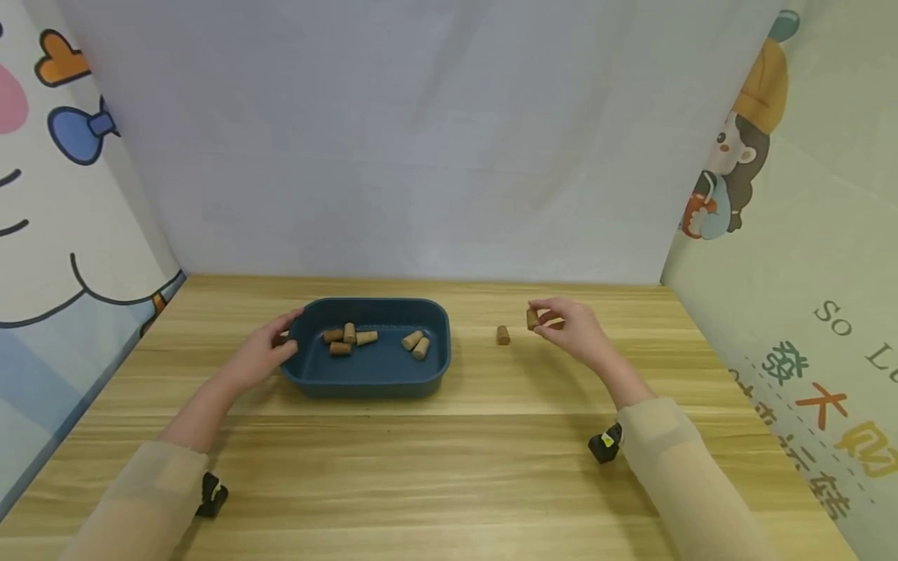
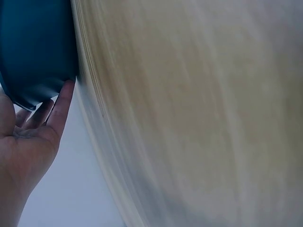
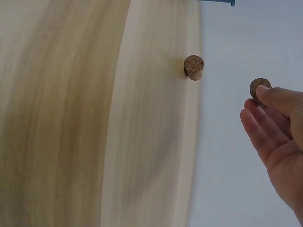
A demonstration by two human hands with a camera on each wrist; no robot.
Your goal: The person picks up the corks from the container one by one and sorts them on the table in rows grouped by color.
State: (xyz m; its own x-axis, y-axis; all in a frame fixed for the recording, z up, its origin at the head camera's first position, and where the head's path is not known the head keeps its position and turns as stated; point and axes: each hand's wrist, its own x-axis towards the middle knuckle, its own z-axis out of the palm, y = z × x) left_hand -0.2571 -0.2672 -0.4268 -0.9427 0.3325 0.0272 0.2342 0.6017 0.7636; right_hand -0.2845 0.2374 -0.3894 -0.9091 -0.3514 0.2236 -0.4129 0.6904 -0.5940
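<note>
At its left end, a dark blue rectangular tray (image 1: 372, 389) is held by my left hand (image 1: 256, 357), thumb at the rim and fingers along the outer wall. In the left wrist view, the little finger reaches the wall's lower edge. My right hand (image 1: 571, 331) pinches a cork (image 1: 532, 319) between thumb and fingertips, raised above the table. Just left of it, another cork (image 1: 503, 336) stands on the wood, close to upright. Inside the tray lie several corks, one group (image 1: 341, 349) towards the left and a pair (image 1: 421, 348) towards the right.
A wood-grain table (image 1: 393, 475) lies under everything. Behind it hangs a pale grey cloth (image 1: 393, 156); printed cloths with cartoon figures flank the left (image 1: 63, 210) and right (image 1: 807, 257) sides. Small black devices are worn at both wrists.
</note>
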